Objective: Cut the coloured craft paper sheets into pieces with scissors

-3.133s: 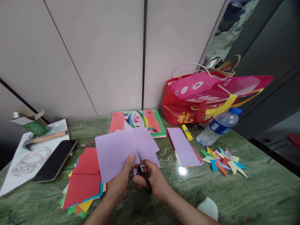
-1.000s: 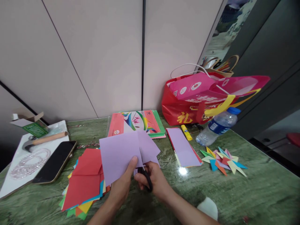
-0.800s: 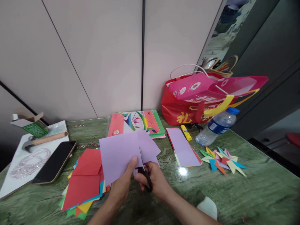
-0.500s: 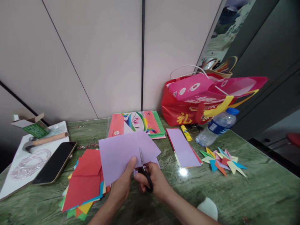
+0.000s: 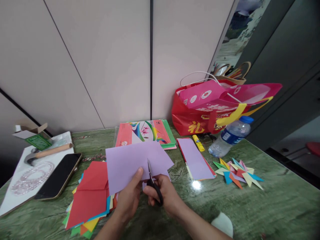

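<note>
While left fingers [image 5: 138, 174] clamp purple paper [image 5: 127, 163] (right fingers [image 5: 161, 180] grip scissors [image 5: 151, 183]), it partly hides a printed coral cover [image 5: 144, 130].

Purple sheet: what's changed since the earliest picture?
The purple sheet has shifted slightly right and closer, and the scissors show more blade. The left hand still holds the sheet, the right hand the scissors; nothing was let go. Bag and bottle stayed put.

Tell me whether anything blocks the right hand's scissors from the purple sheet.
Nothing visible does. The scissors in the right hand meet the purple sheet at its near edge, one blade showing over it; the left hand holds the sheet, its thumb beside that blade.
</note>
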A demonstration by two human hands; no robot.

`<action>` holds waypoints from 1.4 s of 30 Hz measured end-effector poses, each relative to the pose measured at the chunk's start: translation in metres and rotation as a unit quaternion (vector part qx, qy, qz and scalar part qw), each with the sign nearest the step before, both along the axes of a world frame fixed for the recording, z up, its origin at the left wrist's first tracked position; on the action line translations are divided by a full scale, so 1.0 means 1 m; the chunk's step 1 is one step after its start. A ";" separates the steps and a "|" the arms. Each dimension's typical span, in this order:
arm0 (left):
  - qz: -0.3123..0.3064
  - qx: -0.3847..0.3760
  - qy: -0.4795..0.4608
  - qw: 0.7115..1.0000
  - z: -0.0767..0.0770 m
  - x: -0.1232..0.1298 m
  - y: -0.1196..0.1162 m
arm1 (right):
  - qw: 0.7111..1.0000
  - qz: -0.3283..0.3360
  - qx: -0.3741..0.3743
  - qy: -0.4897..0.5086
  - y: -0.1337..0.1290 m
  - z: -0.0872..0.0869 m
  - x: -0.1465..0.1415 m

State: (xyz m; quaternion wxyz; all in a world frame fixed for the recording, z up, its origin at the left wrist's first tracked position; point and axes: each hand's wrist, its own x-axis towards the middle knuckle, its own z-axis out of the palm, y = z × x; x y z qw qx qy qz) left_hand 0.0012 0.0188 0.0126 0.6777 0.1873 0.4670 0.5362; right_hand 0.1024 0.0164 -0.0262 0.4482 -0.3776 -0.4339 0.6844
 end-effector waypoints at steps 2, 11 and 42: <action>-0.023 0.011 0.002 1.000 0.000 -0.001 0.000 | 1.000 0.000 -0.005 -0.007 0.000 0.000 0.000; -0.064 0.021 0.009 0.998 0.001 -0.002 0.000 | 0.999 0.001 0.028 0.033 0.000 0.003 0.001; 0.019 0.054 0.449 0.892 0.023 -0.162 0.045 | 0.847 0.015 0.258 -0.465 0.026 -0.008 0.035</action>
